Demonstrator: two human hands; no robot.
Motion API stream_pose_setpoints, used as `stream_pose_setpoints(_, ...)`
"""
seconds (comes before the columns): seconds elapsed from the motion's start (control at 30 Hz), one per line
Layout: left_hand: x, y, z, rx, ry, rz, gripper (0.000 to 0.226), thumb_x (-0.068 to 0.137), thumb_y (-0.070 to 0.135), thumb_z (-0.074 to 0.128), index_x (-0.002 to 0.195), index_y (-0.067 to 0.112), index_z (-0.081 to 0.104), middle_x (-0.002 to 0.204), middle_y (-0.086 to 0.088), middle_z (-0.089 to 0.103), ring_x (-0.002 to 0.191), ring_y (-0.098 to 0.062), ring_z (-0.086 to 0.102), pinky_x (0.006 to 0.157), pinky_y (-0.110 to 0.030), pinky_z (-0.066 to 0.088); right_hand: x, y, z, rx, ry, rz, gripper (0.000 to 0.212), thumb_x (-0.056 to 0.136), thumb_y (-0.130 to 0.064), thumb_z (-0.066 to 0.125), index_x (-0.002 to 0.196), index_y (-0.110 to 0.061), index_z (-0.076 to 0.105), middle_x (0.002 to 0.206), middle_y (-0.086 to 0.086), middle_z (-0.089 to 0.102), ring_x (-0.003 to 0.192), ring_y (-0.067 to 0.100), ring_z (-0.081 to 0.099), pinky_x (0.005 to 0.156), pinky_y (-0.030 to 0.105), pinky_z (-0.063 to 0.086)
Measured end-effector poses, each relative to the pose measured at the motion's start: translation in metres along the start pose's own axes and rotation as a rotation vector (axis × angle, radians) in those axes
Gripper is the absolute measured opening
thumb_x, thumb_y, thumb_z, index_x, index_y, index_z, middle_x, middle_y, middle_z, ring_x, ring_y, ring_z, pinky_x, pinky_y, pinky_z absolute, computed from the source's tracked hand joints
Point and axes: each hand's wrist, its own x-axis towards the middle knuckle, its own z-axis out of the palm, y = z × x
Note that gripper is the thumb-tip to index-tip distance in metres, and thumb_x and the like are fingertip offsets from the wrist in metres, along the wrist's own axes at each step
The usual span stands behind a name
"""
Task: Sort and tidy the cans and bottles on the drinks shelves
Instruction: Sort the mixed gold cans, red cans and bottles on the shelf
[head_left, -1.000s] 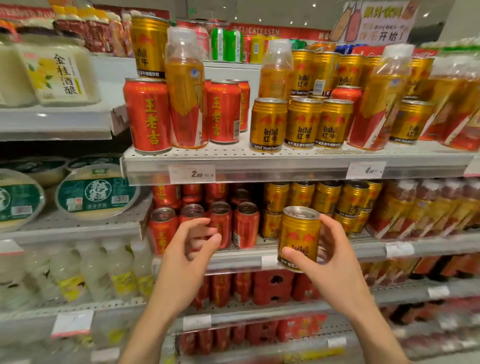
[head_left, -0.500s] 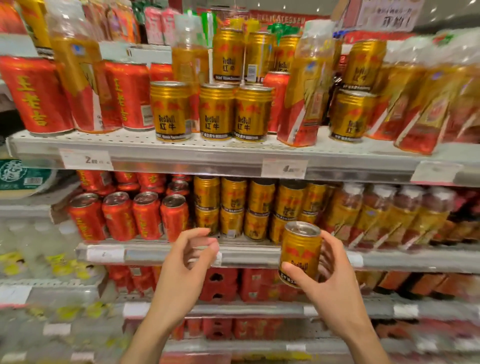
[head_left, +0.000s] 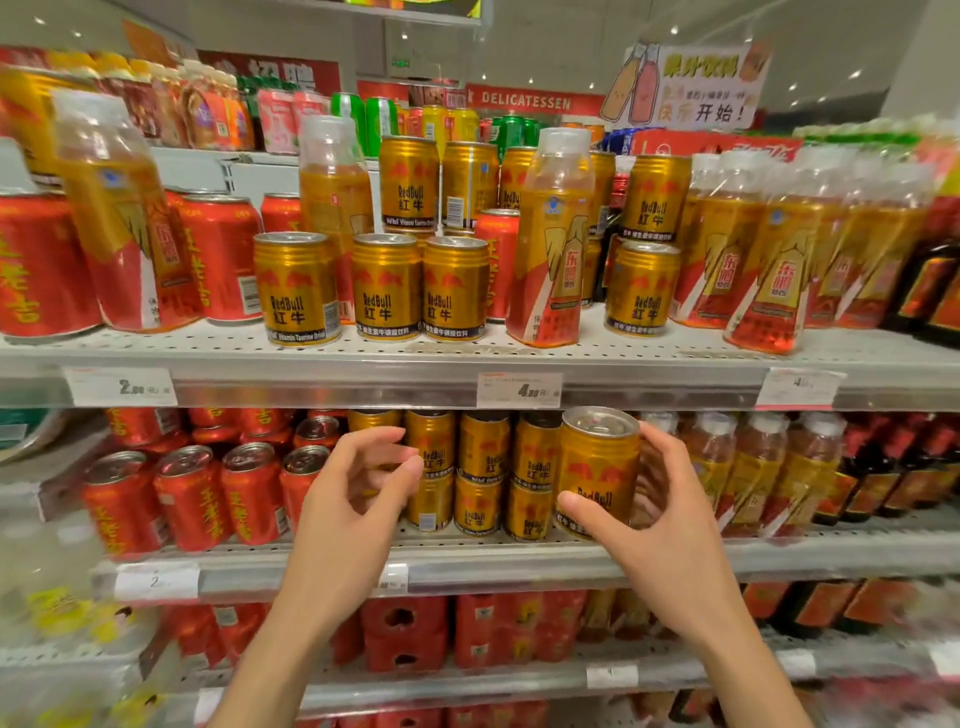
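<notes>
My right hand (head_left: 657, 519) grips a gold Red Bull can (head_left: 597, 467), held upright in front of the middle shelf (head_left: 519, 564), just right of the stacked gold cans (head_left: 483, 473) there. My left hand (head_left: 358, 493) hovers empty with curled, spread fingers in front of the same shelf, between the red cans (head_left: 192, 499) and the gold stack. On the upper shelf (head_left: 363, 358) gold cans (head_left: 387, 286), red cans (head_left: 221, 254) and orange-gold bottles (head_left: 550, 244) stand mixed together.
Price tags (head_left: 518, 389) hang on the shelf rails. Rows of bottles (head_left: 743, 467) fill the middle shelf right of the held can, with dark bottles (head_left: 883, 467) further right. Red multipacks (head_left: 405, 634) sit on the lower shelf. A paper sign (head_left: 691, 85) stands above.
The held can has risen slightly and moved closer to the stacked gold cans on the middle shelf. My view shifted right and nearer. The left hand stayed empty.
</notes>
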Motion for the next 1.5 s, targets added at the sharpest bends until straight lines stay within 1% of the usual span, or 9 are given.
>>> stream_pose_setpoints(0.3, 0.057, 0.046, -0.002, 0.141, -0.007, 0.197, 0.021, 0.094, 0.033, 0.069, 0.113, 0.038, 0.062, 0.102, 0.016, 0.074, 0.094, -0.007, 0.071, 0.089, -0.040, 0.058, 0.063, -0.063, -0.011, -0.030, 0.056, -0.217, 0.070, 0.074, -0.046, 0.085, 0.119, -0.061, 0.034, 0.114, -0.035, 0.055, 0.107, -0.017, 0.056, 0.077, 0.008, 0.049)
stream_pose_setpoints(0.47, 0.085, 0.083, 0.015, 0.307, -0.035, 0.331, 0.028, 0.093, 0.037, 0.069, 0.119, 0.031, 0.059, 0.101, 0.018, 0.069, 0.088, 0.000, 0.064, 0.076, -0.024, 0.054, 0.100, -0.080, -0.017, -0.067, 0.088, -0.273, 0.081, 0.075, -0.045, 0.085, 0.139, -0.038, 0.035, 0.113, -0.032, 0.048, 0.101, -0.013, 0.054, 0.076, 0.008, 0.043)
stream_pose_setpoints(0.6, 0.115, 0.117, 0.038, 0.444, -0.044, 0.443, 0.045, 0.090, 0.048, 0.069, 0.129, 0.029, 0.056, 0.111, 0.013, 0.065, 0.081, -0.004, 0.064, 0.075, -0.025, 0.058, 0.118, -0.078, -0.027, -0.108, 0.106, -0.251, 0.084, 0.076, -0.044, 0.085, 0.143, -0.034, 0.035, 0.121, -0.017, 0.052, 0.107, 0.003, 0.055, 0.080, 0.013, 0.041)
stream_pose_setpoints(0.77, 0.160, 0.148, 0.069, 0.533, -0.033, 0.510, 0.069, 0.088, 0.059, 0.067, 0.143, 0.023, 0.047, 0.132, 0.003, 0.063, 0.103, -0.013, 0.064, 0.092, -0.039, 0.057, 0.124, -0.072, -0.040, -0.112, 0.099, -0.197, 0.079, 0.078, -0.040, 0.085, 0.139, -0.036, 0.035, 0.107, -0.030, 0.047, 0.092, -0.017, 0.053, 0.064, 0.003, 0.041)
stream_pose_setpoints(0.9, 0.186, 0.156, 0.082, 0.477, -0.109, 0.400, 0.089, 0.078, 0.071, 0.068, 0.148, 0.022, 0.042, 0.135, 0.000, 0.063, 0.104, -0.021, 0.068, 0.084, -0.045, 0.062, 0.126, -0.066, -0.046, -0.119, 0.094, -0.180, 0.088, 0.077, -0.042, 0.085, 0.147, -0.031, 0.033, 0.126, -0.014, 0.048, 0.113, 0.007, 0.049, 0.085, 0.016, 0.038)
stream_pose_setpoints(1.07, 0.193, 0.158, 0.092, 0.581, -0.150, 0.389, 0.091, 0.077, 0.073, 0.068, 0.147, 0.019, 0.044, 0.136, -0.002, 0.061, 0.088, -0.020, 0.071, 0.081, -0.042, 0.063, 0.127, -0.062, -0.053, -0.123, 0.080, -0.159, 0.088, 0.076, -0.041, 0.085, 0.147, -0.028, 0.034, 0.116, -0.019, 0.048, 0.109, 0.006, 0.049, 0.077, 0.010, 0.038)
stream_pose_setpoints(1.23, 0.187, 0.155, 0.094, 0.536, -0.062, 0.446, 0.076, 0.079, 0.068, 0.070, 0.134, 0.018, 0.054, 0.121, 0.003, 0.063, 0.094, -0.014, 0.064, 0.076, -0.029, 0.055, 0.127, -0.058, -0.063, -0.117, 0.070, -0.130, 0.092, 0.074, -0.044, 0.086, 0.147, -0.029, 0.033, 0.136, -0.009, 0.050, 0.127, 0.014, 0.050, 0.103, 0.033, 0.045)
stream_pose_setpoints(1.33, 0.178, 0.153, 0.085, 0.436, -0.036, 0.447, 0.074, 0.077, 0.067, 0.072, 0.132, 0.021, 0.055, 0.118, 0.007, 0.061, 0.101, -0.015, 0.063, 0.077, -0.036, 0.060, 0.126, -0.058, -0.069, -0.125, 0.064, -0.129, 0.091, 0.075, -0.043, 0.086, 0.148, -0.030, 0.033, 0.134, -0.011, 0.047, 0.129, 0.011, 0.046, 0.110, 0.039, 0.042)
stream_pose_setpoints(1.5, 0.157, 0.161, 0.057, 0.338, -0.088, 0.382, 0.070, 0.080, 0.060, 0.074, 0.136, 0.024, 0.053, 0.124, 0.003, 0.061, 0.079, -0.015, 0.064, 0.048, -0.020, 0.053, 0.130, -0.060, -0.068, -0.164, 0.037, -0.152, 0.089, 0.076, -0.042, 0.086, 0.148, -0.030, 0.035, 0.150, -0.005, 0.047, 0.128, 0.002, 0.040, 0.107, 0.032, 0.039)
